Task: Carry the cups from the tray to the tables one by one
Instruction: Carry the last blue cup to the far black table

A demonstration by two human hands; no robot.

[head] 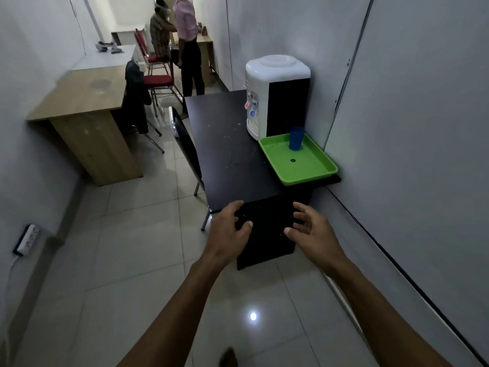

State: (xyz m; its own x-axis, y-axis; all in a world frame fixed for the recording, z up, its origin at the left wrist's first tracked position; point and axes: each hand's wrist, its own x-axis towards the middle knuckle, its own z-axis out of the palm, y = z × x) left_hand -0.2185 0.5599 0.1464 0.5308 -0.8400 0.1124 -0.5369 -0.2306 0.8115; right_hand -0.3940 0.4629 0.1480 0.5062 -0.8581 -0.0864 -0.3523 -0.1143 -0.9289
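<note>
A single blue cup [296,138] stands upright on the green tray [312,169], near the tray's far edge and just in front of the dark side panel of the white water dispenser [276,95]. The cup's rim blends into that dark panel, so its top edge is hard to trace, and whether anything is in it cannot be told. A small dark spot sits on the tray floor nearer than the cup; what it is cannot be made out.

The tray rests on the near right corner of the black table [227,149], against the grey wall, with its near edge hanging slightly past the tabletop. The dispenser stands on the same table, just beyond the tray.

Both hands are held in the air short of the table's near end, well apart from the tray and cup. The left hand [230,229] has loosely spread, slightly bent fingers and holds nothing. The right hand [311,229] is the same: fingers spread and lightly curved, touching nothing.

Left of the black table, a dark chair [189,152] is tucked against its side, mostly seen edge-on. Farther left stands a wooden desk [84,102]. Beyond the table, two people [177,35] stand at the far end of the room, cut off by the top of the view. A power strip [26,239] hangs low on the left wall.
</note>
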